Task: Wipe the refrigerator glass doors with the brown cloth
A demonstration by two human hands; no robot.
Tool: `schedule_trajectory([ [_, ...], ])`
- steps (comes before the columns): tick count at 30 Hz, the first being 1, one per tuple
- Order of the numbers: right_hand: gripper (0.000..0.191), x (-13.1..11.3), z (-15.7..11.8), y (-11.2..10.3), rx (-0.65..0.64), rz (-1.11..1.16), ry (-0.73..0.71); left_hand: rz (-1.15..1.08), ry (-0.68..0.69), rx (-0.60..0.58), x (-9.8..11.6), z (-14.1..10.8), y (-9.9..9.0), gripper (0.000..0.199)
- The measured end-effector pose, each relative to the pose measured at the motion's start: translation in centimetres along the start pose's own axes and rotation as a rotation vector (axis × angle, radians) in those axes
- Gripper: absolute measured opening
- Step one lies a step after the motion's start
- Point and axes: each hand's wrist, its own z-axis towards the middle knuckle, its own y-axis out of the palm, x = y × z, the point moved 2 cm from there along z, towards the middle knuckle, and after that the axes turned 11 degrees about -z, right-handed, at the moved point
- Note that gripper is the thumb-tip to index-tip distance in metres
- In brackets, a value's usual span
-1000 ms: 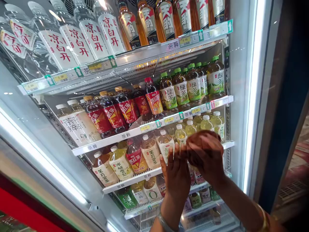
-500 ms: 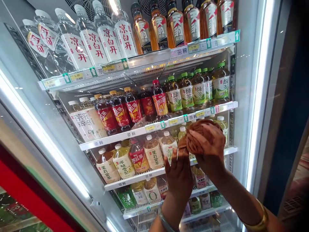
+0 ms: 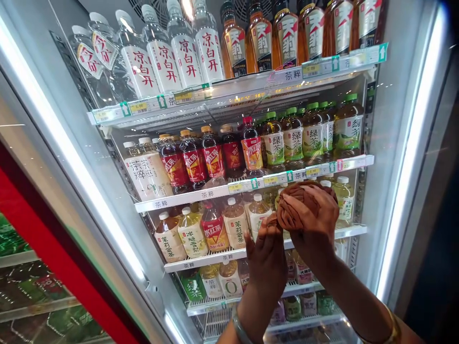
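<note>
My right hand (image 3: 311, 215) is wrapped round a bunched brown cloth (image 3: 292, 205), its fingers spread over the top of the bundle. Just to the left and lower, my left hand (image 3: 267, 255) has its fingers bent in at the cloth's left edge and appears to grip it there; the fingertips are partly hidden. Both hands are raised before a lit drinks cooler, in front of the shelf of pale tea bottles (image 3: 234, 224). Some bottles behind the cloth and hands are covered from sight.
Clear water bottles (image 3: 163, 64) and amber drink bottles (image 3: 287, 40) line the top shelf. Below stand red-labelled tea bottles (image 3: 195, 160) and green-capped tea bottles (image 3: 294, 136). A red frame edge (image 3: 68, 267) runs down the left. Faint reflections lie across the cooler front.
My left fingers, stretched out before, have bent in at the cloth's edge. The view has shifted, so the shelves sit further right. The right hand keeps its hold on the cloth.
</note>
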Motion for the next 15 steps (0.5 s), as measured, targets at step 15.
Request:
schedule_trajectory([
  [15, 0.038, -2.7, -1.9, 0.2, -0.092, 0.037, -0.070, -0.046, -0.020, 0.082, -2.1, -2.4, -1.6, 0.057],
])
